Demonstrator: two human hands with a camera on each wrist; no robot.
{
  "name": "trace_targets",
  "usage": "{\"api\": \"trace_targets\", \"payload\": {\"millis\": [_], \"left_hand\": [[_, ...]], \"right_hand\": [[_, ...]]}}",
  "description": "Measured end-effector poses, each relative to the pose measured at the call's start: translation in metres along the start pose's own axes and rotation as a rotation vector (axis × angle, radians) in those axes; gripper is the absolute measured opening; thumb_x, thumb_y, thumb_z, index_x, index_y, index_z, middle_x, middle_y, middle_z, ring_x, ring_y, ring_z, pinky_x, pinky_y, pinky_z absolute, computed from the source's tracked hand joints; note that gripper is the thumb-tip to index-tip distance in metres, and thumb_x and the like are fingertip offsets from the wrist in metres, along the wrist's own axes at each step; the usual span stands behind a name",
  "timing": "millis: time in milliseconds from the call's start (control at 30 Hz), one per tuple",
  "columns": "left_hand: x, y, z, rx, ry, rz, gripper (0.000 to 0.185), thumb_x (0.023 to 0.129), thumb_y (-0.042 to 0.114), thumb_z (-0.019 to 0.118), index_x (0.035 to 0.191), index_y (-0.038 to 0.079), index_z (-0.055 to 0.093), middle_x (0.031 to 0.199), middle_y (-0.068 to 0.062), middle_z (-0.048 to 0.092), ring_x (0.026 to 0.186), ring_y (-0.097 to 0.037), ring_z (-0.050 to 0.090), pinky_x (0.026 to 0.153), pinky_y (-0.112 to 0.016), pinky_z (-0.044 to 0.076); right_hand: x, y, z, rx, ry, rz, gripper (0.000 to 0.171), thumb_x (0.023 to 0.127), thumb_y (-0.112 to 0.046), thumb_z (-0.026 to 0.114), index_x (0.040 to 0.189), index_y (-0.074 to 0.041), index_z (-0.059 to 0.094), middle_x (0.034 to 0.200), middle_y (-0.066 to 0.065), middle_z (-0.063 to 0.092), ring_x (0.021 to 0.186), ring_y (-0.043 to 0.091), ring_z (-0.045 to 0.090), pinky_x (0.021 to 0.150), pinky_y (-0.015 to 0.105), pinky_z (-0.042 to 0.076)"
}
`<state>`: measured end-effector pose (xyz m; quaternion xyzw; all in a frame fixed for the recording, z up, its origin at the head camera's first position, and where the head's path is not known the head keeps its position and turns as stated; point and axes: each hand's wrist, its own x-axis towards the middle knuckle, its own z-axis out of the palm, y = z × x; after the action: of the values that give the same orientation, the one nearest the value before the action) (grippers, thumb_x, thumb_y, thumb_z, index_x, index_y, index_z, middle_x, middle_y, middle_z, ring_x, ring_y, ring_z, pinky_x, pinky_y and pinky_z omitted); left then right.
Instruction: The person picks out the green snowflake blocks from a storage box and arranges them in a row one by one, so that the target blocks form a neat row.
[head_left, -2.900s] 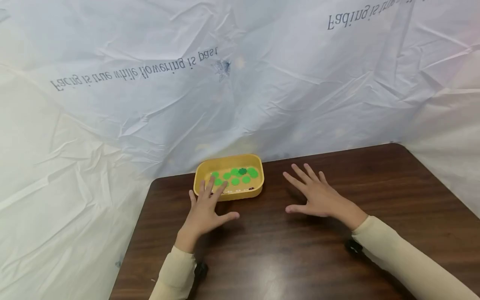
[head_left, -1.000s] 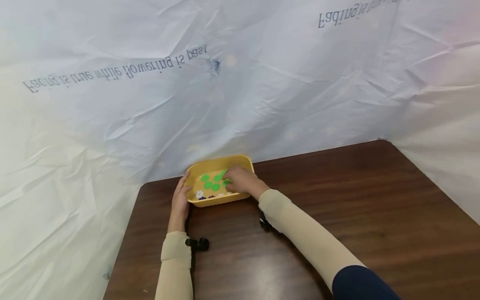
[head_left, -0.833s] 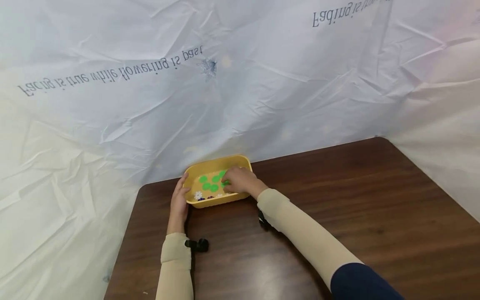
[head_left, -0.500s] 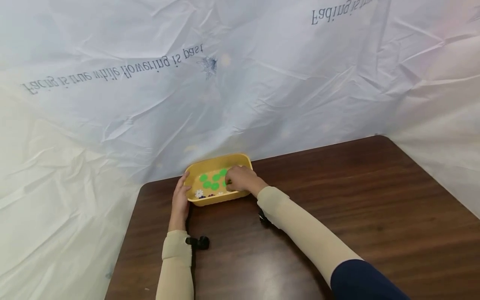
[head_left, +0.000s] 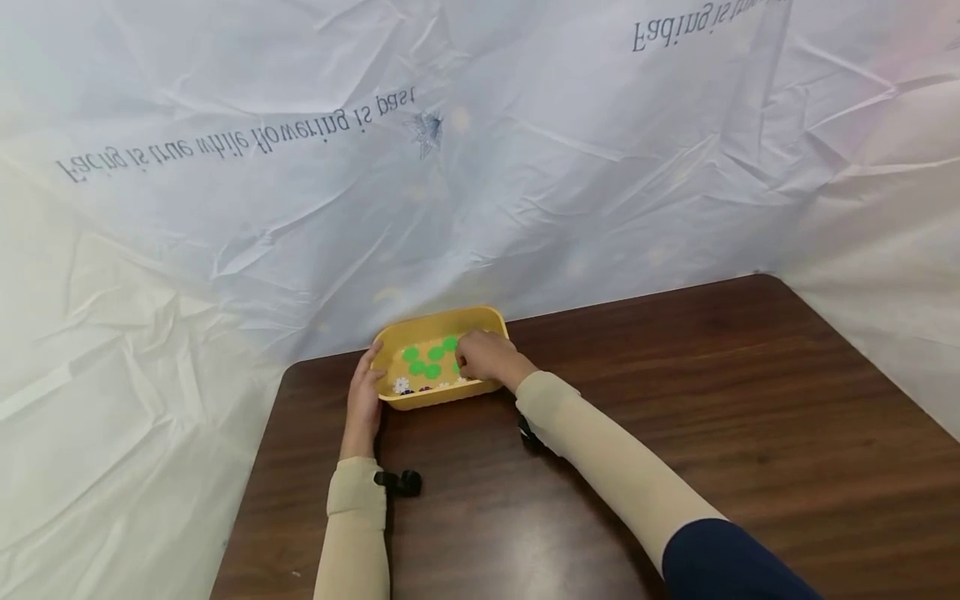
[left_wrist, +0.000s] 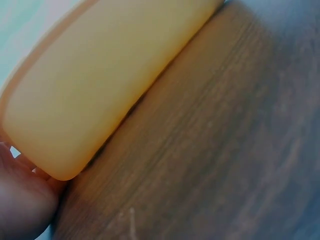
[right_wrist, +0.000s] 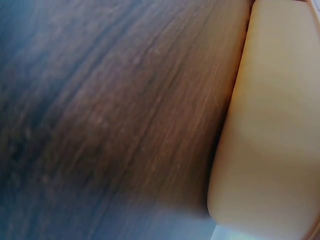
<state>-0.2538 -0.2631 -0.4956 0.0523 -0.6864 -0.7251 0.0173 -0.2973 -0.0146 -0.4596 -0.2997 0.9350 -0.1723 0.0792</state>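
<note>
A yellow tray stands near the far edge of the table. My left hand grips its left end, thumb over the rim; the left wrist view shows this hand at the tray's corner. Inside the tray lie several bright green round pieces, with a white flower-shaped piece and dark pieces along the front wall. My right hand reaches into the tray's right side, fingers curled downward over the pieces. Its fingertips are hidden, so I cannot tell whether it holds a piece.
The brown wooden table extends right and toward me. A white printed sheet hangs behind its far edge. The tray's outer wall fills the right side of the right wrist view.
Both hands were spread apart at first; the left has taken hold of the tray and the right has gone into it. Over the last second the right fingers have curled in more.
</note>
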Motion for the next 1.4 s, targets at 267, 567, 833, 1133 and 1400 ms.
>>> {"api": "trace_targets", "payload": {"millis": [267,567,833,1133,1400], "left_hand": [[0.001,-0.009,-0.001,0.033,0.024,-0.002,0.054,0.101,0.007,0.037,0.152,0.023,0.041,0.163,0.004,0.017,0.144,-0.022,0.027,0.109,-0.043,0.031],[0.002,-0.01,-0.004,0.021,0.005,0.015,0.052,0.102,0.008,0.037,0.152,0.021,0.04,0.163,0.006,0.016,0.149,-0.018,0.016,0.115,-0.044,0.022],[0.004,-0.012,-0.004,0.038,0.013,0.024,0.053,0.1,0.008,0.038,0.151,0.021,0.042,0.163,0.006,0.019,0.147,-0.017,0.02,0.113,-0.041,0.026],[0.002,0.004,0.0,0.033,-0.019,0.009,0.053,0.101,0.005,0.036,0.152,0.018,0.04,0.164,0.003,0.016,0.148,-0.022,0.018,0.115,-0.045,0.023],[-0.007,0.021,0.006,0.058,-0.034,0.01,0.054,0.101,0.004,0.036,0.154,0.012,0.036,0.164,-0.003,0.015,0.149,-0.026,0.016,0.115,-0.047,0.024]], "right_hand": [[-0.001,0.0,0.003,0.006,-0.017,0.018,0.019,0.093,-0.019,0.066,0.074,-0.019,0.062,0.067,-0.008,0.048,0.056,0.008,0.036,0.052,0.026,0.031],[0.001,-0.002,0.005,-0.031,-0.024,0.007,0.031,0.092,-0.019,0.068,0.122,-0.025,0.072,0.127,-0.006,0.064,0.109,0.016,0.061,0.072,0.031,0.052],[0.001,-0.002,0.003,-0.008,-0.049,0.015,0.027,0.091,-0.016,0.069,0.115,-0.027,0.074,0.126,-0.006,0.062,0.104,0.016,0.061,0.068,0.03,0.05],[0.002,0.001,0.0,0.041,-0.033,-0.004,0.02,0.091,-0.01,0.067,0.107,-0.022,0.07,0.114,-0.005,0.064,0.082,0.012,0.056,0.067,0.033,0.047],[0.002,0.001,-0.004,0.06,-0.028,0.001,0.04,0.093,-0.005,0.06,0.127,-0.027,0.068,0.131,-0.008,0.061,0.118,0.016,0.057,0.082,0.033,0.051]]}}
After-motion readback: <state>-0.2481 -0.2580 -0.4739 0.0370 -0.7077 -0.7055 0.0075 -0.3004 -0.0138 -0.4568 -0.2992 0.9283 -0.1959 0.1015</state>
